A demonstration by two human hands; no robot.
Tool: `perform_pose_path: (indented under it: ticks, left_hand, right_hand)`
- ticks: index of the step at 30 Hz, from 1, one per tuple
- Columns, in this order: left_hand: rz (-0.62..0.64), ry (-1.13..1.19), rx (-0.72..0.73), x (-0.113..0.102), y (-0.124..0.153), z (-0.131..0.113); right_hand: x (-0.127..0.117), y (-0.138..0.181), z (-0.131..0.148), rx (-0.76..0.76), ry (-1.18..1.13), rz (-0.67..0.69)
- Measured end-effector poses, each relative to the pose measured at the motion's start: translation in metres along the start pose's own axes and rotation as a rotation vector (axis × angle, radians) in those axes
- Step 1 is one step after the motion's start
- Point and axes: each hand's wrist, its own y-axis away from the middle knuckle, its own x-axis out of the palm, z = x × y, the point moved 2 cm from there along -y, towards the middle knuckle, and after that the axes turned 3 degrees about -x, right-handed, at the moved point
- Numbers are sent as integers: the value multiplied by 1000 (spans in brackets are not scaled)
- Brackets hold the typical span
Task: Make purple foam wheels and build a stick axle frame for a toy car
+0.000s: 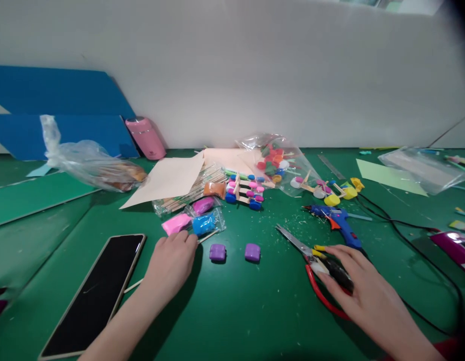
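Note:
My left hand is closed over a thin wooden stick, which shows on both sides of the fingers. Just beyond it lie small plastic packets of pink clay and blue clay. Two purple clay pieces, a left one and a right one, rest on the table between my hands. At the right, my right hand is closed around the handles of scissors, blades pointing away to the left. Red, yellow and black parts show at the handles; the palm hides some of them.
A phone lies left of my left arm. Beyond the scissors is a blue glue gun with a trailing cord. Small stick-and-clay models, a bag of colourful pieces, paper and a pink bottle line the back.

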Motion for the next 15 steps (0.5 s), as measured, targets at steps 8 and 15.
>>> perform_pose_path:
  ticks: [8, 15]
  left_hand:
    - [143, 6, 56, -5, 3, 4]
    - [130, 97, 8, -16, 1, 16]
  right_hand:
    - [1, -5, 17, -45, -92, 20]
    - [6, -8, 19, -73, -165, -16]
